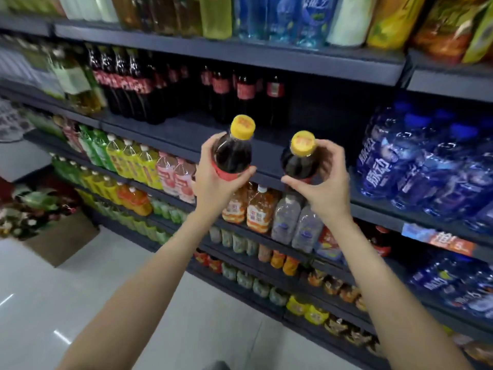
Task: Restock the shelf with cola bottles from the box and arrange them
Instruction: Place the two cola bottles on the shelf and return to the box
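Observation:
My left hand (213, 180) grips a dark cola bottle (232, 150) with a yellow cap and red label, held upright in front of the shelf. A second yellow-capped cola bottle (298, 160) is held by my right hand (324, 182), fingers curled round its shoulder. Both bottles hover just in front of the edge of the dark grey cola shelf (186, 134). Rows of cola bottles (128, 84) stand on that shelf at the left, and a few more cola bottles (245, 94) stand further back near the middle. The box is not in view.
Blue water bottles (416, 166) fill the shelf to the right. Green, yellow and orange drinks (133, 161) line the lower shelves. More drink bottles (280, 17) stand on the shelf above. A brown cardboard carton (61, 241) sits on the tiled floor at the left.

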`<action>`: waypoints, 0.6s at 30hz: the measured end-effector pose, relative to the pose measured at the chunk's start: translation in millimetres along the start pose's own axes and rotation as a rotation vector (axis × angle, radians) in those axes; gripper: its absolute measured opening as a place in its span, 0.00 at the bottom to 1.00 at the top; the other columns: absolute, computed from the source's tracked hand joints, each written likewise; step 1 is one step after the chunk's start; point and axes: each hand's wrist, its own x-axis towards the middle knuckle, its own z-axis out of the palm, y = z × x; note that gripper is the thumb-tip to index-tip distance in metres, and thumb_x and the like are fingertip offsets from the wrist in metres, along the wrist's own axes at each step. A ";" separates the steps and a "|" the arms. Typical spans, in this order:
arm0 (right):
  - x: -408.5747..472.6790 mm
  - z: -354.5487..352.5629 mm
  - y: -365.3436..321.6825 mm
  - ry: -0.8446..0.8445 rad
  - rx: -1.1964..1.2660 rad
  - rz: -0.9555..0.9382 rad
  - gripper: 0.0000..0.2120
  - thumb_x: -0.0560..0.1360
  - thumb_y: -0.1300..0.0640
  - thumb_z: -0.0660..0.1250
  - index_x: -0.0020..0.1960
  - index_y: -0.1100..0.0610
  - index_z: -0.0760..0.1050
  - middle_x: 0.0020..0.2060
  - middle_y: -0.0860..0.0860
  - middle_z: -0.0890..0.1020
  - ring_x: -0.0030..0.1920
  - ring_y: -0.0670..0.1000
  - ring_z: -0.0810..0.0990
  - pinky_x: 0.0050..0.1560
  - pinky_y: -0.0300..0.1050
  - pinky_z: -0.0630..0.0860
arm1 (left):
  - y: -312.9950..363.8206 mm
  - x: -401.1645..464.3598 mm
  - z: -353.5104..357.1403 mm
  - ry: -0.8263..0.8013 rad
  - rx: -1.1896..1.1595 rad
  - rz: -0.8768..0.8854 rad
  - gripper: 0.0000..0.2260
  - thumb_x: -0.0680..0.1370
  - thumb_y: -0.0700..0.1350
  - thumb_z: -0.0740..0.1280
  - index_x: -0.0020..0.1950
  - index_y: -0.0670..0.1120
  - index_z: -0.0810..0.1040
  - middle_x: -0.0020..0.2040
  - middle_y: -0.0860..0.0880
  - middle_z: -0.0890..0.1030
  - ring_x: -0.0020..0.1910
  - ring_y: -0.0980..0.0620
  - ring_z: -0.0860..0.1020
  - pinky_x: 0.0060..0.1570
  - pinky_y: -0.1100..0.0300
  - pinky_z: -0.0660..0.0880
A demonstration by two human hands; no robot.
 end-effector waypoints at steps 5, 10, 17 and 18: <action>66.5 14.2 50.3 0.005 -0.091 -0.069 0.34 0.62 0.58 0.80 0.61 0.48 0.66 0.57 0.41 0.74 0.61 0.43 0.74 0.64 0.48 0.72 | -52.2 70.8 58.5 -0.116 -0.083 -0.027 0.30 0.68 0.46 0.77 0.63 0.54 0.64 0.58 0.58 0.74 0.58 0.63 0.73 0.58 0.71 0.68; 127.1 40.4 108.2 0.145 -0.079 0.010 0.33 0.62 0.58 0.80 0.63 0.58 0.68 0.55 0.45 0.76 0.58 0.43 0.76 0.62 0.36 0.72 | -110.8 122.8 114.6 -0.054 -0.225 -0.153 0.30 0.69 0.51 0.76 0.65 0.46 0.67 0.54 0.51 0.80 0.54 0.56 0.79 0.58 0.59 0.74; 210.3 70.2 171.9 0.349 -0.038 0.087 0.34 0.63 0.56 0.79 0.63 0.58 0.68 0.55 0.53 0.79 0.55 0.54 0.80 0.47 0.41 0.80 | -158.8 184.0 161.6 -0.005 -0.278 -0.105 0.36 0.66 0.56 0.76 0.68 0.46 0.67 0.56 0.49 0.81 0.55 0.53 0.79 0.59 0.58 0.74; 218.8 72.4 176.3 0.376 -0.067 0.080 0.34 0.62 0.54 0.79 0.63 0.58 0.68 0.55 0.52 0.79 0.55 0.51 0.79 0.49 0.35 0.78 | -165.9 187.9 166.9 -0.015 -0.278 -0.095 0.37 0.66 0.57 0.75 0.69 0.46 0.66 0.57 0.48 0.80 0.57 0.53 0.78 0.59 0.58 0.74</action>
